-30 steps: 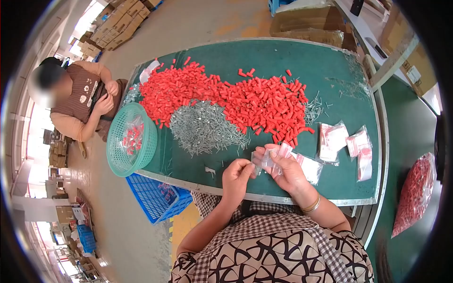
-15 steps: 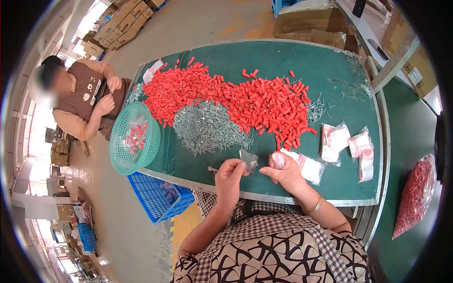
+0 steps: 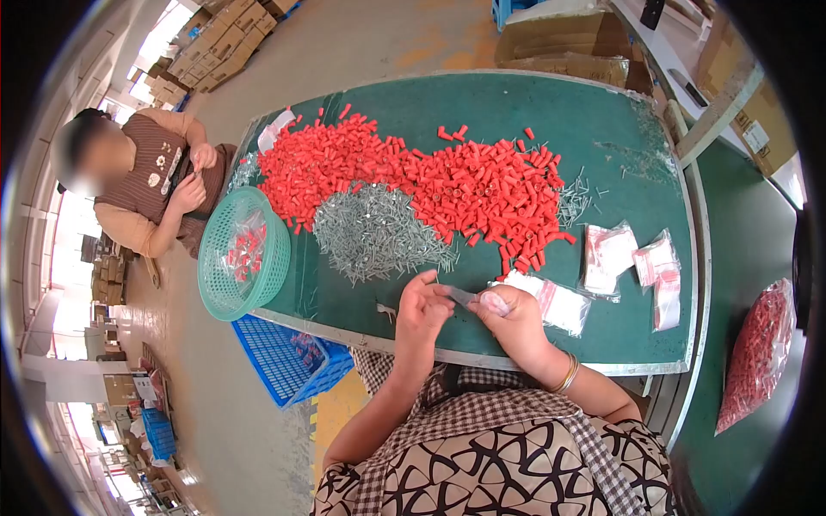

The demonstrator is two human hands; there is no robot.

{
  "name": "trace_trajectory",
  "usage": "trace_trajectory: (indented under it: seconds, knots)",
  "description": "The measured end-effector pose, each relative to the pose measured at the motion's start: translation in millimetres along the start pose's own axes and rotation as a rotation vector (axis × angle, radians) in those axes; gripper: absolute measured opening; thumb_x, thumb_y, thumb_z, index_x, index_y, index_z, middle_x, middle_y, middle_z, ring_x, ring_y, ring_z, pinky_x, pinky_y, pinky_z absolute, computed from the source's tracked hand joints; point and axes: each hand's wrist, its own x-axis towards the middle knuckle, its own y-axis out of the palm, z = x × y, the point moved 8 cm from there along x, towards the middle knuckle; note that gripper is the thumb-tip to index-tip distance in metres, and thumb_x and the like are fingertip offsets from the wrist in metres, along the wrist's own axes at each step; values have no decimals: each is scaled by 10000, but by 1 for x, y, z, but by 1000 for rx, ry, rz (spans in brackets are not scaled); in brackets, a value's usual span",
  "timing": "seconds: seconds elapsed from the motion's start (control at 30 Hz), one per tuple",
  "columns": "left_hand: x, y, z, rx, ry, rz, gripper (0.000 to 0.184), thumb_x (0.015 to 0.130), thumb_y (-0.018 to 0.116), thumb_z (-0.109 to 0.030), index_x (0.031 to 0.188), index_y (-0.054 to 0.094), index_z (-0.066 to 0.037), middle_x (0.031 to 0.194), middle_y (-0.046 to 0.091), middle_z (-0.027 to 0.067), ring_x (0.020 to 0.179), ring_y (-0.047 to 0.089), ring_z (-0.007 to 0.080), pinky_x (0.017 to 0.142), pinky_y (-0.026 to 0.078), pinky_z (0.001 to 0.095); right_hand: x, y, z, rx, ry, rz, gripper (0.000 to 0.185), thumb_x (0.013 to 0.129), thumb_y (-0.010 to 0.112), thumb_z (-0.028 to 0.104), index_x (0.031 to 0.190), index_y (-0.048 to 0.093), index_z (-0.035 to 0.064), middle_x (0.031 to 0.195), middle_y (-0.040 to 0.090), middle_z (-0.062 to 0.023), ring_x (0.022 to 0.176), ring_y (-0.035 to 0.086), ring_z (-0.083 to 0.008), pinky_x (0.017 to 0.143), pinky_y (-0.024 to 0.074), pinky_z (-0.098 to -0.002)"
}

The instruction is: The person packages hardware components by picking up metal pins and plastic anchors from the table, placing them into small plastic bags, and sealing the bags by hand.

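My right hand (image 3: 519, 325) is closed around a small clear plastic bag (image 3: 462, 297), gripped between thumb and fingers. A crumpled white-and-pink wad (image 3: 494, 303), seemingly more small bags, shows in the same hand. Just left of the bag, my left hand (image 3: 422, 316) has its fingers apart, with the fingertips close to the bag's free end; whether they touch it I cannot tell. Beyond both hands lies a heap of silver screws (image 3: 379, 236). Around it spreads a large pile of red plastic caps (image 3: 482, 193), their open ends showing in places.
Packs of small bags (image 3: 609, 258) lie at the right of the green table (image 3: 379, 322). A green basket (image 3: 274, 288) with filled bags stands at its left edge, above a blue crate (image 3: 267, 357). A co-worker (image 3: 155, 185) sits at left. A large red-filled bag (image 3: 757, 357) is at right.
The clear bag has passed from my left fingers into my right hand, which has moved slightly left. My left fingers have opened and spread.
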Motion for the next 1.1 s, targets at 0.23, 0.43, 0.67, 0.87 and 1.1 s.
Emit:
trace_trajectory:
  seconds: [0.23, 0.43, 0.67, 0.87, 1.1]
  knots:
    - [2, -1, 8, 237, -55, -50, 442, 833, 676, -36, 1248, 528, -15, 991, 603, 62, 846, 572, 92, 754, 471, 231, 1, 3, 14, -67, -157, 18, 85, 805, 692, 89, 857, 680, 23, 729, 631, -96, 653, 606, -239, 598, 474, -341]
    - [0, -13, -3, 369, 123, -59, 130, 861, 592, 51, 966, 655, 10, 930, 636, 52, 828, 581, 90, 743, 469, 221, 0, 10, -23, 332, 320, 124, 125, 888, 659, 146, 902, 680, 24, 762, 648, -29, 532, 539, -95, 479, 429, -236]
    - [1, -35, -21, 209, 97, -143, 183, 899, 530, 41, 1061, 611, 20, 980, 628, 70, 884, 593, 126, 824, 469, 245, 1, 13, -22, 392, 323, 112, 146, 897, 659, 172, 863, 680, 32, 720, 598, 12, 526, 516, -65, 462, 416, -212]
    - [5, -2, -5, 441, -48, 142, 226, 882, 595, -4, 1102, 632, 36, 987, 661, 68, 849, 615, 125, 798, 499, 266, 0, 11, -14, 230, 116, 104, 148, 852, 700, 139, 792, 653, 12, 677, 561, -23, 534, 526, -81, 475, 425, -242]
    - [0, 4, 11, 159, -159, 114, 222, 870, 623, 13, 1091, 634, 16, 926, 649, 42, 785, 610, 79, 711, 489, 207, -3, 9, -19, 130, 129, 85, 130, 839, 716, 100, 799, 645, -2, 730, 598, -19, 531, 529, -65, 454, 425, -219]
